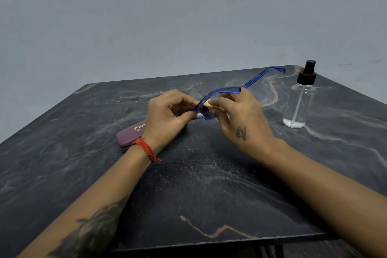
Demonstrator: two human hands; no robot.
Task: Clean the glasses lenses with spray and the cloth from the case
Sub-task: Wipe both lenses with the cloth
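Blue-framed glasses [222, 90] are held above the table, one temple arm stretching up to the right. My left hand [167, 115] pinches the frame's left end. My right hand [240, 115] pinches a small yellow cloth [209, 104] against a lens. Most of the cloth is hidden by the fingers. A purple glasses case [130, 135] lies shut on the table behind my left wrist. At the right stands a clear spray bottle [298, 102] with a black pump top, apart from both hands.
The dark marble-patterned table [199, 184] has its near edge at the bottom and its far edge against a grey wall. An orange thread band circles my left wrist.
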